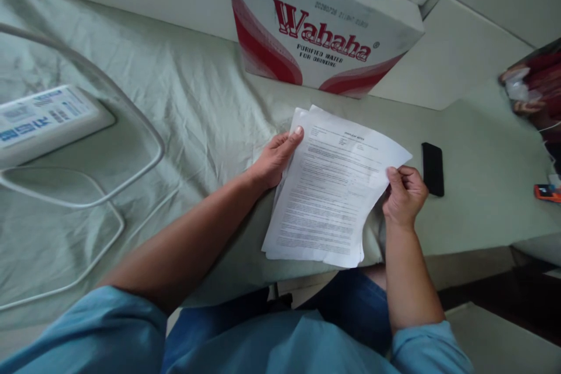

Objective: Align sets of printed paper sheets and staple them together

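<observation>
A small stack of printed paper sheets (328, 187) is held between my two hands, tilted, close to the front edge of the cloth-covered table. My left hand (280, 158) grips the left edge, thumb on top and fingers underneath. At the upper right, my right hand (405, 190) pinches a corner between thumb and curled fingers, and the page bends there. Dense small text covers the top sheet; I cannot read it. Other sheets show at the left and bottom edges. How many sheets each hand grips is hidden.
Behind the papers stands a white and red Wahaha water carton (324, 29). A black phone (433, 169) lies right of my right hand. To the left are a white labelled device (52, 123) and looping white cables (144, 169). An orange and black object (547, 192) sits far right.
</observation>
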### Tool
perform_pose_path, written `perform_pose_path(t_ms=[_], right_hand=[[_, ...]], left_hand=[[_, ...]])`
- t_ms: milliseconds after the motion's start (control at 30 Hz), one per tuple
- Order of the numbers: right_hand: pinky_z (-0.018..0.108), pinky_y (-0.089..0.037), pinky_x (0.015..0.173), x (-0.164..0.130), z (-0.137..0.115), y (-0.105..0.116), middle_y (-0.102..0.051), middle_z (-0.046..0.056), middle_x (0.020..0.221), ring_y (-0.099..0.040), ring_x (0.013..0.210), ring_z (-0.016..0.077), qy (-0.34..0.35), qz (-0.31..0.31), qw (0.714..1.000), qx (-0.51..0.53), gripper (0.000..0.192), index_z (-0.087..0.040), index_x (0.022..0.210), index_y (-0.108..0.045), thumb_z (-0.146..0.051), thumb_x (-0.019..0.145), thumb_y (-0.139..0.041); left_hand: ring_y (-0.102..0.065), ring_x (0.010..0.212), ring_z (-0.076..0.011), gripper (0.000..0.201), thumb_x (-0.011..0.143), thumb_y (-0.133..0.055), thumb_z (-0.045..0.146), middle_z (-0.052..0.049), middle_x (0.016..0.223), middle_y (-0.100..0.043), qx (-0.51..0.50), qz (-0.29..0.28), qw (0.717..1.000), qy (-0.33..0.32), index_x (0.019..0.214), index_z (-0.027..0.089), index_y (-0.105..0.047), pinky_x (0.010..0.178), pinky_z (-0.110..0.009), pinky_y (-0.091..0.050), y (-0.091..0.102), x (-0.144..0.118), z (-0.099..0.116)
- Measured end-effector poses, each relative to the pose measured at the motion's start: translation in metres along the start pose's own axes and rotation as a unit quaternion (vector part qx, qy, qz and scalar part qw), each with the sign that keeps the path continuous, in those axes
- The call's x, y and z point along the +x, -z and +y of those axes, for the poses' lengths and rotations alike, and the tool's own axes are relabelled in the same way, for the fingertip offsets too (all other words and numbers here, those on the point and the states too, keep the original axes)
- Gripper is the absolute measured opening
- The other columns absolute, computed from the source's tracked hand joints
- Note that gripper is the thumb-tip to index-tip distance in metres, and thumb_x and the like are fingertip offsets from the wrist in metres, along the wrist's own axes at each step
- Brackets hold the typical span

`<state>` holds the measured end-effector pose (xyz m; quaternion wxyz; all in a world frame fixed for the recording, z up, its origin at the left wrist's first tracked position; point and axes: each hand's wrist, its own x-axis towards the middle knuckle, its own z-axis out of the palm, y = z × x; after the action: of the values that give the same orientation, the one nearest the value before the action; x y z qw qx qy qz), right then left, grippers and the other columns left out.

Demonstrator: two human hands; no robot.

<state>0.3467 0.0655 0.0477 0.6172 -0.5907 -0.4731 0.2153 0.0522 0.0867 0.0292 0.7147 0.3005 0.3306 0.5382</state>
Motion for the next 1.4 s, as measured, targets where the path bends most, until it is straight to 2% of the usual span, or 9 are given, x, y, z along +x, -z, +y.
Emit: perform_pose_path(t_ms=[233, 467, 967, 1400], right_hand=[[0.029, -0.043, 0.064, -0.0022, -0.0011, -0.0015, -0.060, -0.005, 0.065, -0.050, 0.063, 0.0120, -0.009, -0.009, 1.000, 0.012, 0.045, -0.022, 0.079, -0.074, -0.058, 0.068, -0.100], [0.028, -0.042, 0.063, -0.0047, -0.0015, -0.0012, -0.062, -0.005, 0.064, -0.050, 0.061, 0.0113, -0.015, -0.026, 0.999, 0.020, 0.041, -0.022, 0.078, -0.076, -0.053, 0.070, -0.101], [0.028, -0.042, 0.061, -0.0031, 0.0005, -0.0014, -0.061, -0.005, 0.063, -0.049, 0.060, 0.0114, -0.023, -0.035, 0.999, 0.002, 0.044, -0.021, 0.076, -0.074, -0.056, 0.067, -0.100], [0.027, -0.039, 0.060, -0.0032, 0.0041, 0.0009, -0.060, -0.005, 0.064, -0.048, 0.060, 0.0108, -0.025, -0.054, 0.998, -0.009, 0.045, -0.021, 0.078, -0.073, -0.058, 0.070, -0.099]], left_hand=[[-0.085, 0.086, -0.0324, 0.056, 0.083, -0.090, 0.072, -0.010, 0.089, -0.086, 0.035, -0.027, 0.999, 0.001, 0.095, 0.018, -0.084, 0.073, -0.038, -0.066, -0.0028, -0.0047, 0.0074], [-0.083, 0.082, -0.0292, 0.053, 0.087, -0.087, 0.071, -0.010, 0.088, -0.085, 0.045, -0.025, 0.999, 0.000, 0.093, 0.019, -0.083, 0.071, -0.036, -0.063, -0.0010, -0.0035, 0.0056], [-0.076, 0.069, -0.0195, 0.057, 0.086, -0.088, 0.072, -0.007, 0.079, -0.081, 0.046, -0.027, 0.999, 0.001, 0.084, 0.016, -0.078, 0.064, -0.029, -0.061, 0.0008, -0.0012, 0.0048], [-0.078, 0.069, -0.0213, 0.059, 0.085, -0.087, 0.074, -0.008, 0.079, -0.082, 0.047, -0.029, 0.998, -0.004, 0.084, 0.016, -0.079, 0.065, -0.031, -0.062, -0.0011, -0.0009, 0.0058]])
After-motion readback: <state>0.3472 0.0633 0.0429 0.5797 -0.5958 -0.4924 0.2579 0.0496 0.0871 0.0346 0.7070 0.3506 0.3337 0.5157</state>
